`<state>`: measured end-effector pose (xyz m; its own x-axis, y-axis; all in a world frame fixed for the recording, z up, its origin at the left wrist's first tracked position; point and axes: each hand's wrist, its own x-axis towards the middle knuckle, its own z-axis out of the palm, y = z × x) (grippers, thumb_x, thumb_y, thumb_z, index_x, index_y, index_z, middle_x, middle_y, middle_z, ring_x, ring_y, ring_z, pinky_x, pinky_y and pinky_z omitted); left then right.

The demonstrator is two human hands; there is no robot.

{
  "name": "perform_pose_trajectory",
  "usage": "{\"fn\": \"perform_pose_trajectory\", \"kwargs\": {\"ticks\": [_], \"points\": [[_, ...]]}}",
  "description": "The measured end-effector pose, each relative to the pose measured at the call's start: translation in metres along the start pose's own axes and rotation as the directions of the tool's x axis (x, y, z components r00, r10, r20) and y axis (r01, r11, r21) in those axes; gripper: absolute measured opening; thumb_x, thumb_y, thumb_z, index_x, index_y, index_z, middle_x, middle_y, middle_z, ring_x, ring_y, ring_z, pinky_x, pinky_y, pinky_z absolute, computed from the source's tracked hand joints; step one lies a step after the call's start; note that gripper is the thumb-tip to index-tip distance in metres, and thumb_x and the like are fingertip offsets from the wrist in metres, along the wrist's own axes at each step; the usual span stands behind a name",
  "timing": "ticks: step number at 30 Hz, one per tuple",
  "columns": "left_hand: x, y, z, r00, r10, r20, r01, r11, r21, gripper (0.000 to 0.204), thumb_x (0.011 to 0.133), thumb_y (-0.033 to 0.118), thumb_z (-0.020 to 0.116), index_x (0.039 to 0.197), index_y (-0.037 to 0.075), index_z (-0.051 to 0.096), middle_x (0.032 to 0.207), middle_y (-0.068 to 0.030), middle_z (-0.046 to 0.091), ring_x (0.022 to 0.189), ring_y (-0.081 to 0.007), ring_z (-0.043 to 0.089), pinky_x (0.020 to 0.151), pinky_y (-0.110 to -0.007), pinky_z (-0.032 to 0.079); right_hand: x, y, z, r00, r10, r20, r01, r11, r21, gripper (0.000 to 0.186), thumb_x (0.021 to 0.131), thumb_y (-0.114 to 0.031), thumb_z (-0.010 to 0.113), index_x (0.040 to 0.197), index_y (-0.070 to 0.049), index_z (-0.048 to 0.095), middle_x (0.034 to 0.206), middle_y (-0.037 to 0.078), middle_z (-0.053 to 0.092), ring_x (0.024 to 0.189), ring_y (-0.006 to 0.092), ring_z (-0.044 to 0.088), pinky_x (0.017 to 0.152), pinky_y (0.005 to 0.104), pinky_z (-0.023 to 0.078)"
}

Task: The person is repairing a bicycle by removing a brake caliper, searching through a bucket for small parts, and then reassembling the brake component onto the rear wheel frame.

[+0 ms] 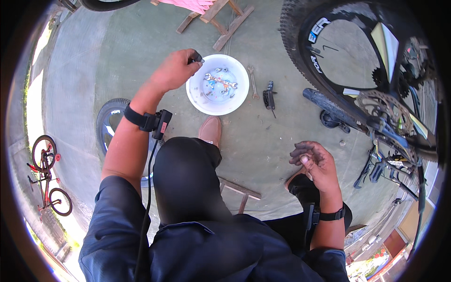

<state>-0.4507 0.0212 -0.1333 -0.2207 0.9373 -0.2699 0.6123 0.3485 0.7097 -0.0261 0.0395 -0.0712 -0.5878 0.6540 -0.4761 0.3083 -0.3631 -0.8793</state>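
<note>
At the left part of the rim of a white plastic basin (191, 99), my left hand (176, 69) has its blackened fingers pinched together. Something small and greyish shows at the fingertips, too small to name. Inside the basin lie an open-ended wrench (221, 81) and several small metal parts. My right hand (314, 162) hovers over my right knee, its dirty fingers loosely bent and apart, with nothing visible in them. Right of the basin, a combination wrench (253, 82) and a black folding multi-tool (269, 97) rest on the floor.
A bicycle wheel (300, 51) and a crankset (371, 105) fill the right side. Another wheel (104, 124) lies beside my left arm. A wooden stand (233, 29) is at the top. A red bicycle (45, 174) stands far left. Loose black parts (331, 120) lie near the crankset.
</note>
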Motion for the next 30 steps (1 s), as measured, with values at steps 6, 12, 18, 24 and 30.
{"fn": "perform_pose_trajectory", "kwargs": {"ticks": [6, 12, 18, 24, 30], "points": [[-0.080, 0.174, -0.004, 0.936, 0.345, 0.073, -0.351, 0.932, 0.094, 0.015, 0.080, 0.007, 0.063, 0.086, -0.004, 0.056, 0.075, -0.0154, 0.052, 0.067, -0.0249, 0.052, 0.061, -0.035, 0.043, -0.015, -0.003, -0.020, 0.981, -0.140, 0.136, 0.137, 0.990, 0.031, 0.033, 0.088, -0.017, 0.064, 0.115, 0.002, 0.056, 0.099, 0.011, 0.064, 0.087, 0.0166, 0.064, 0.077, 0.0297, 0.052], [-0.169, 0.249, 0.083, 0.885, 0.434, 0.168, -0.446, 0.894, 0.039, 0.012, 0.077, 0.002, 0.062, 0.085, -0.004, 0.055, 0.077, -0.0151, 0.050, 0.067, -0.0285, 0.052, 0.063, -0.034, 0.043, -0.054, 0.011, -0.006, 0.928, -0.348, 0.134, 0.319, 0.927, 0.198, 0.028, 0.088, -0.019, 0.066, 0.104, 0.003, 0.059, 0.089, 0.006, 0.064, 0.077, 0.0116, 0.061, 0.070, 0.0265, 0.050], [-0.226, 0.254, 0.159, 0.853, 0.515, 0.087, -0.522, 0.847, 0.097, 0.012, 0.075, 0.003, 0.063, 0.082, -0.003, 0.056, 0.079, -0.0168, 0.053, 0.067, -0.0334, 0.055, 0.061, -0.039, 0.045, -0.113, 0.050, 0.016, 0.982, -0.189, -0.019, 0.185, 0.929, 0.322, 0.026, 0.089, -0.025, 0.065, 0.095, -0.001, 0.059, 0.084, 0.004, 0.064, 0.071, 0.0109, 0.062, 0.061, 0.0246, 0.049], [-0.265, 0.233, 0.189, 0.858, 0.501, 0.116, -0.513, 0.848, 0.135, 0.016, 0.075, 0.006, 0.068, 0.083, -0.002, 0.057, 0.078, -0.0144, 0.057, 0.066, -0.0275, 0.060, 0.056, -0.035, 0.045, -0.151, 0.098, 0.034, 0.994, -0.112, -0.011, 0.104, 0.880, 0.463, 0.023, 0.089, -0.022, 0.064, 0.100, -0.002, 0.058, 0.085, 0.005, 0.064, 0.070, 0.0131, 0.064, 0.059, 0.0239, 0.049], [-0.260, 0.212, 0.193, 0.978, 0.095, 0.184, -0.016, 0.920, -0.391, 0.010, 0.087, 0.006, 0.062, 0.090, 0.001, 0.055, 0.072, -0.0037, 0.058, 0.058, -0.0103, 0.058, 0.048, -0.022, 0.041, -0.146, 0.102, 0.027, 0.985, -0.152, -0.078, 0.170, 0.836, 0.522, 0.017, 0.086, -0.010, 0.063, 0.100, -0.004, 0.056, 0.085, 0.004, 0.063, 0.067, 0.0136, 0.064, 0.058, 0.0239, 0.048]]}}
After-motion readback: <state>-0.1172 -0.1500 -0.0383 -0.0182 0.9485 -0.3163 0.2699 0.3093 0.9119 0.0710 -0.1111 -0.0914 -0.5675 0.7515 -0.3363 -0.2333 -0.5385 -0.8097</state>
